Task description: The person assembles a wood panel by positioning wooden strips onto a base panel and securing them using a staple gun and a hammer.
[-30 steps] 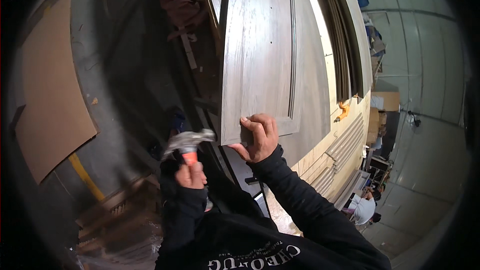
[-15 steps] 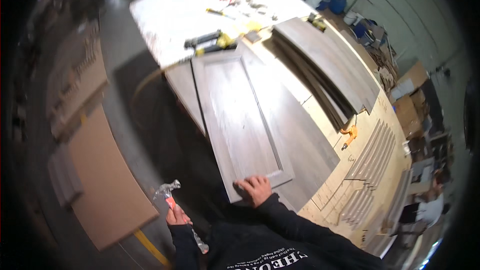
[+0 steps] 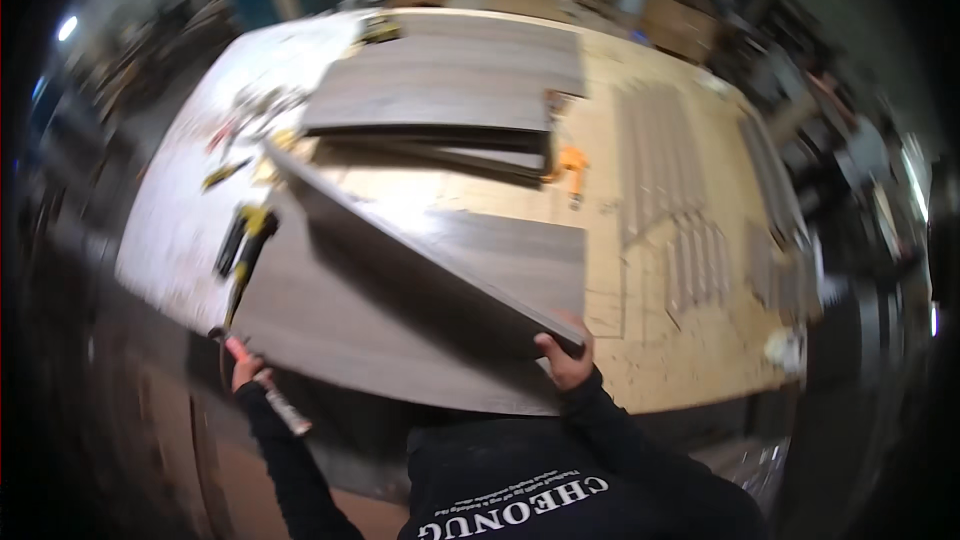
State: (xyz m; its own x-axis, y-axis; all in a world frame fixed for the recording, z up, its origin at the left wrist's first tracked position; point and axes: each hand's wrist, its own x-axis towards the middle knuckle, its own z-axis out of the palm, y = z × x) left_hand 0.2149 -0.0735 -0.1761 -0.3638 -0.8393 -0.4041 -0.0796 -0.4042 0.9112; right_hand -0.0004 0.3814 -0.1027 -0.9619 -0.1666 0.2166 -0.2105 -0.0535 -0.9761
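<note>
One tilted grey-brown panel [image 3: 425, 280] is grasped at its near right end by the right hand [image 3: 570, 362], the nearer of the two hands, and its long axis is angled from there toward the far left, over a flat panel [image 3: 300, 315] laid on the table [image 3: 645, 370]. By the left hand [image 3: 247, 372], set well apart near the table's near left edge, a hammer [image 3: 287, 410] is gripped.

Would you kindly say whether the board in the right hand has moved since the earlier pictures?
Yes: the board has tilted up from lying flat over the larger grey panel.
</note>
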